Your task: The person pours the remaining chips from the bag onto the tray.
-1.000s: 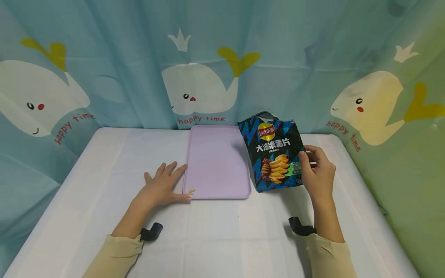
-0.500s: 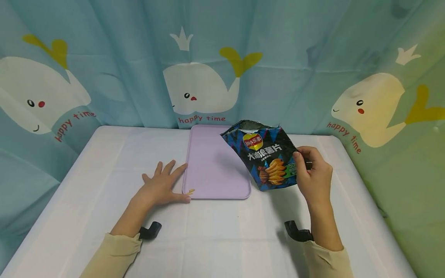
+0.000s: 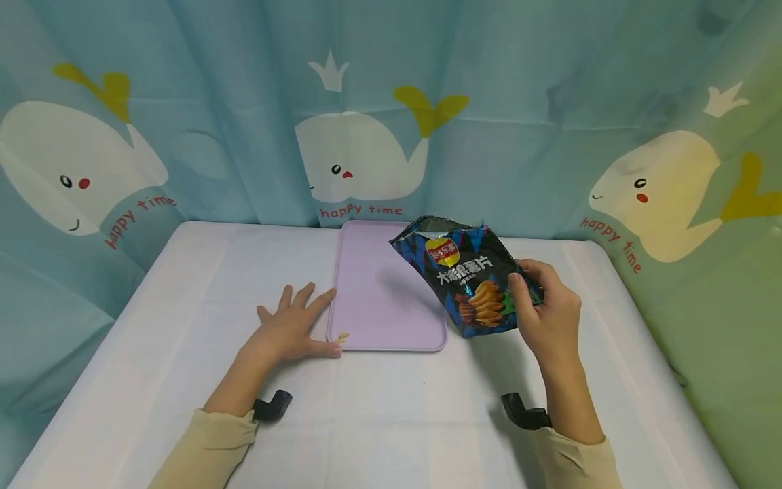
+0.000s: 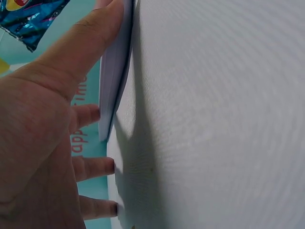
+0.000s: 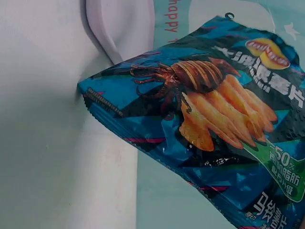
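Blue-green curtain (image 3: 244,136) printed with white whales hangs behind a white table (image 3: 379,421), where a lilac tray (image 3: 391,319) lies flat, small yellowish crumbs (image 3: 341,337) at its near left corner. The person's left hand (image 3: 286,331), fingers spread apart, lies beside the tray, forefinger and thumb touching its left edge and near corner. The right hand (image 3: 551,311) grips the right side of a dark blue chip bag (image 3: 467,275), thumb on the printed front; the bag is tilted, its upper left corner leaning over the tray.

Black-and-blue patterned chip bag (image 3: 470,282), plain lilac tray (image 3: 391,292), teal curtain (image 3: 507,156) with white whales
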`<state>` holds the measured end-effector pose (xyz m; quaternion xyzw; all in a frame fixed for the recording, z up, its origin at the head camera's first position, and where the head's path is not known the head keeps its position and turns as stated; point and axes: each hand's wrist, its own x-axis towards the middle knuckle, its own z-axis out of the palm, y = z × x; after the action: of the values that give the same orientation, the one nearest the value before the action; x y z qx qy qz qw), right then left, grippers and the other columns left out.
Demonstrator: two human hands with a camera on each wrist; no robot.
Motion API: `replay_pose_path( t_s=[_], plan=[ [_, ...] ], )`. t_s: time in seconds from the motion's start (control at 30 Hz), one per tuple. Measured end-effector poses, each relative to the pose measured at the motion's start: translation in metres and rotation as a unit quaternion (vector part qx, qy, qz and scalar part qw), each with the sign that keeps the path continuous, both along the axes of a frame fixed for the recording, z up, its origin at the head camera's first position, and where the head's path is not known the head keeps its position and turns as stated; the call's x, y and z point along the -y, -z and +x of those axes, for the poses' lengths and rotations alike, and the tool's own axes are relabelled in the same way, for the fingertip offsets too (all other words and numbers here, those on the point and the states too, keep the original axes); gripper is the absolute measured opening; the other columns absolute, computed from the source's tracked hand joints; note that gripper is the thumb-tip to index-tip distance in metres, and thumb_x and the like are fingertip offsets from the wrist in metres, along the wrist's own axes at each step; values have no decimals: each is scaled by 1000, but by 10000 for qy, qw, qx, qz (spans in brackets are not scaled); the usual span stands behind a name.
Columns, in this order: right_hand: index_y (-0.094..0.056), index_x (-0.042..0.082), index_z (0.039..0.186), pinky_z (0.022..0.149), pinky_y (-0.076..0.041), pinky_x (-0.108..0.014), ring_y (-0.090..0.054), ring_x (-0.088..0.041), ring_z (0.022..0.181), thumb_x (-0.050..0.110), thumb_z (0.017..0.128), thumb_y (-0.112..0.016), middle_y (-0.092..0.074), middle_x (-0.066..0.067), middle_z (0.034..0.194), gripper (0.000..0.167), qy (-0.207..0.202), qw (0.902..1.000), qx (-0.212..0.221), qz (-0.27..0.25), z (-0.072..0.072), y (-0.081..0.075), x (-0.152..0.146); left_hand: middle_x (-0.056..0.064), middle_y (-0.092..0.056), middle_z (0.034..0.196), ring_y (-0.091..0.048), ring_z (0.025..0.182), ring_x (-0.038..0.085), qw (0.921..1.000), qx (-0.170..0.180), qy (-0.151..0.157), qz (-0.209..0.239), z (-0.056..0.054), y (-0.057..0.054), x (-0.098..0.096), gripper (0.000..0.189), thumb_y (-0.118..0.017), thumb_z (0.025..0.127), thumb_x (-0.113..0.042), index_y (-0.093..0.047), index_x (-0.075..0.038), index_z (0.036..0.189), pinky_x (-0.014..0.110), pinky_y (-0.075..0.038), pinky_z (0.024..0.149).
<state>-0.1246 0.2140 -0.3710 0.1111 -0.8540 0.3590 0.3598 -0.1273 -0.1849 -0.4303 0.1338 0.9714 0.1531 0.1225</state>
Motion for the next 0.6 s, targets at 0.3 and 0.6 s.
replay_pose_path(
  t_s=[0.3,0.6],
  plan=[
    [-71,2,112,81,-44,-8,-71,-28,81,3,88,-73,-76,-14,98,23,-144,9986,-494,106,2,-3,6,25,-21,162,-11,144,61,9999,10,-7,-134,-1,1,-2,111,-73,71,-74,-27,-24,158,90,-15,90],
    [-75,3,107,92,-44,-10,-72,-28,91,3,88,-74,-76,-11,101,19,-347,9955,-795,386,1,-8,13,24,-17,163,-7,146,60,9999,84,-18,-124,-3,4,-2,112,-72,71,-75,-25,-25,159,90,-13,91]
  ],
)
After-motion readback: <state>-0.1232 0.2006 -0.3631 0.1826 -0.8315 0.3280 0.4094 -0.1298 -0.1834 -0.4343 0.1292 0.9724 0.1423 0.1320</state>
